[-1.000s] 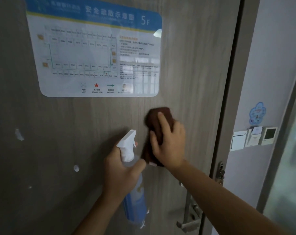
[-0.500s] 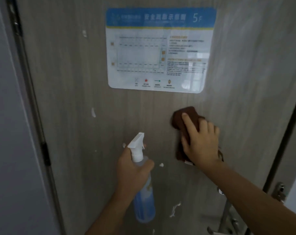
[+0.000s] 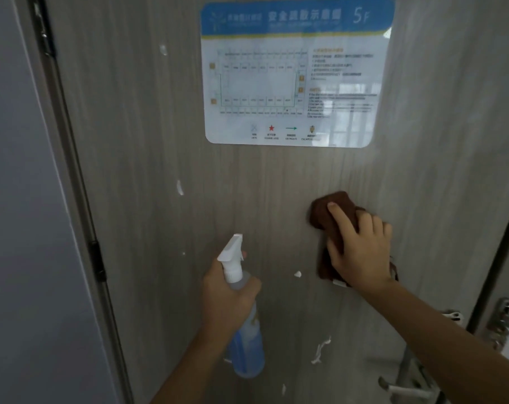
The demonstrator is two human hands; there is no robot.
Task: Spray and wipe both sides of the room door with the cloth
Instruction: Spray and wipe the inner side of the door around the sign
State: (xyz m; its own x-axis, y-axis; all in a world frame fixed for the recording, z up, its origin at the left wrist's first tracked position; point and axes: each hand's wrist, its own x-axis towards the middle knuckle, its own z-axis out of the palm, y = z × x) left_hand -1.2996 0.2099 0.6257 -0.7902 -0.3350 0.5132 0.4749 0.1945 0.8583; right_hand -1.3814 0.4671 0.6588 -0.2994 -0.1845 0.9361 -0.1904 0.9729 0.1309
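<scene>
- Your left hand (image 3: 230, 298) grips the bottle (image 3: 247, 345), nozzle toward the door (image 3: 148, 170).
- White flecks (image 3: 179, 188) remain; this side unfinished, I judge.
- Your right hand (image 3: 361, 252), fingers spread, presses the cloth (image 3: 323, 217) flat below the sign (image 3: 294, 77).

Light: dim, soft daylight is falling evenly on the door (image 3: 276, 199).
Glare: window reflection is showing on the poster (image 3: 297, 74), lower right.
Blur: poster text is smearing.
Edges: door frame is bowing.
</scene>
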